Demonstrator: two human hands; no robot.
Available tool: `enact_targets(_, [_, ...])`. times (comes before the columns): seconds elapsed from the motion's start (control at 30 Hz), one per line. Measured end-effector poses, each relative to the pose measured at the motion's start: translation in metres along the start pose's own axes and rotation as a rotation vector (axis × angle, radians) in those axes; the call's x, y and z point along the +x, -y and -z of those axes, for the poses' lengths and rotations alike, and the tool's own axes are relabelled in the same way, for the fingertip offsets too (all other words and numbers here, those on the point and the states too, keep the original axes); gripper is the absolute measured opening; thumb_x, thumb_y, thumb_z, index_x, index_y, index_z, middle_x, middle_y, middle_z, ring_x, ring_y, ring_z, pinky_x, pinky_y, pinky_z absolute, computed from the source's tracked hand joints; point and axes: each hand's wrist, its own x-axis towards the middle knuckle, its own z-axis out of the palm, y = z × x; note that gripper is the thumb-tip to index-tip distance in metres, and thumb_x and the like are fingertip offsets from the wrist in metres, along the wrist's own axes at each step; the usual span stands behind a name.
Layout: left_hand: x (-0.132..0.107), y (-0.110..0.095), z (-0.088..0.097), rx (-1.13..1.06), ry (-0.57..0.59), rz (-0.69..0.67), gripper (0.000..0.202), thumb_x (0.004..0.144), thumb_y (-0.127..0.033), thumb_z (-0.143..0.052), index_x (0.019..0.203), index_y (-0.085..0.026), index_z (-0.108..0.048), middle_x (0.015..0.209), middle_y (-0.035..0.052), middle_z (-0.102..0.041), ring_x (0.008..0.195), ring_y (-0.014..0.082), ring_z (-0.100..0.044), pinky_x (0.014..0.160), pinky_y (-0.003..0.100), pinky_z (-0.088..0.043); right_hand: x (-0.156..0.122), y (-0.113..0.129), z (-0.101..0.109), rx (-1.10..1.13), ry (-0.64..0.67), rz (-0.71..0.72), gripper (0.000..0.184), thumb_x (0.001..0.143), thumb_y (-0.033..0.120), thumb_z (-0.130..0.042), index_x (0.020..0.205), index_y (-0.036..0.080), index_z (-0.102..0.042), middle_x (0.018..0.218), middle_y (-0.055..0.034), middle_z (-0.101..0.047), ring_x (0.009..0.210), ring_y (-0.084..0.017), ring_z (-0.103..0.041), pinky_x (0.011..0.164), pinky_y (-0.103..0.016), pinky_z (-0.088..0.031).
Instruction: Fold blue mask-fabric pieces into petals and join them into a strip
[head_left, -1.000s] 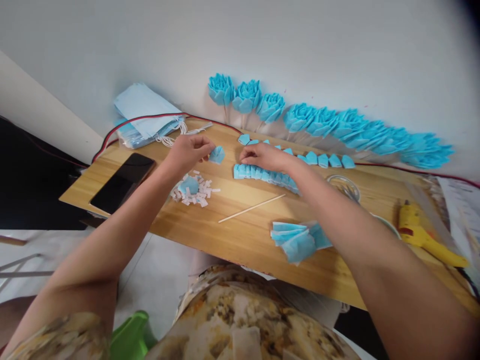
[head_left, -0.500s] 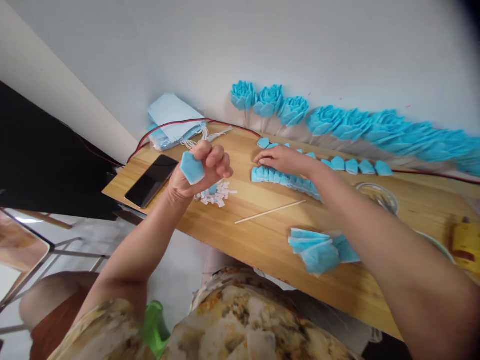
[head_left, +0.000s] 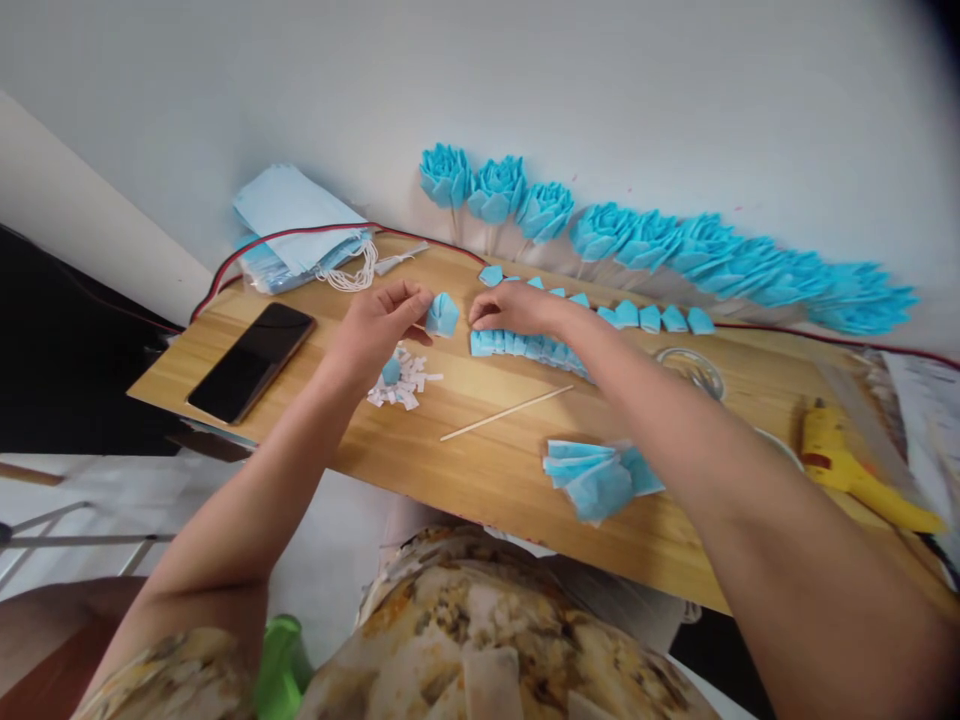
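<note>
Pinched between the thumb and fingers of my left hand is a small light-blue fabric petal, raised over the table. My right hand reaches to the left end of a tightly packed row of folded blue petals. Its fingers are curled together there, and their tips hide whatever they may grip. Behind that hand runs a second line of pointed blue petals, partly covered by the hand and forearm. A thin wooden stick lies in front of both rows.
Blue fabric roses on sticks lean along the wall. Face masks are stacked at the back left, near a phone. White scraps lie below my left hand. Pleated blue fabric, a round dish and a yellow glue gun are rightward.
My left hand has turned over and brought the petal closer to my right hand. The right hand stays by the packed row. The view has shifted right, showing the whole glue gun.
</note>
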Motion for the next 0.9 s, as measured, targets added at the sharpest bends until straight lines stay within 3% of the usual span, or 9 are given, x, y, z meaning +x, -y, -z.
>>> enact_targets(0.2, [0.007, 0.002, -0.017, 0.128, -0.044, -0.056, 0.022, 0.078, -0.037, -0.069, 0.075, -0.016, -0.062, 0.068, 0.0001, -0.060, 0.061, 0.0109, -0.057, 0.057, 0.023, -0.056, -0.010, 0.005, -0.006, -0.037, -0.022, 0.008, 0.006, 0.081, 0.020, -0.066, 0.078, 0.021, -0.070, 0.080, 0.0007, -0.074, 0.076, -0.015, -0.063, 0.067, -0.027, -0.040])
enact_targets(0.47, [0.025, 0.018, -0.031, 0.451, -0.084, -0.121, 0.012, 0.082, -0.028, -0.061, 0.074, -0.018, -0.062, 0.065, 0.0005, -0.062, 0.058, 0.0143, -0.057, 0.056, 0.025, -0.044, -0.051, -0.003, 0.004, 0.258, -0.191, 0.091, 0.020, 0.082, 0.039, -0.064, 0.082, 0.020, -0.064, 0.077, -0.0003, -0.067, 0.071, -0.015, -0.058, 0.068, -0.028, -0.044])
enact_targets(0.67, [0.023, 0.022, -0.045, 0.633, -0.067, -0.159, 0.013, 0.084, -0.027, -0.059, 0.076, -0.019, -0.064, 0.069, 0.0023, -0.066, 0.065, 0.0171, -0.058, 0.062, 0.027, -0.038, -0.071, 0.003, -0.005, 0.384, -0.307, 0.095, 0.030, 0.082, 0.040, -0.067, 0.105, 0.021, -0.069, 0.088, -0.0020, -0.073, 0.080, -0.018, -0.064, 0.074, -0.032, -0.047])
enact_targets(0.9, [0.019, 0.031, -0.054, 0.531, -0.001, -0.210, 0.012, 0.083, -0.024, -0.055, 0.077, -0.018, -0.063, 0.068, 0.0009, -0.065, 0.064, 0.0151, -0.056, 0.060, 0.026, -0.038, -0.073, 0.005, -0.013, 0.383, -0.423, 0.066, 0.031, 0.083, 0.035, -0.065, 0.109, 0.019, -0.069, 0.092, -0.0030, -0.072, 0.081, -0.016, -0.062, 0.074, -0.030, -0.048])
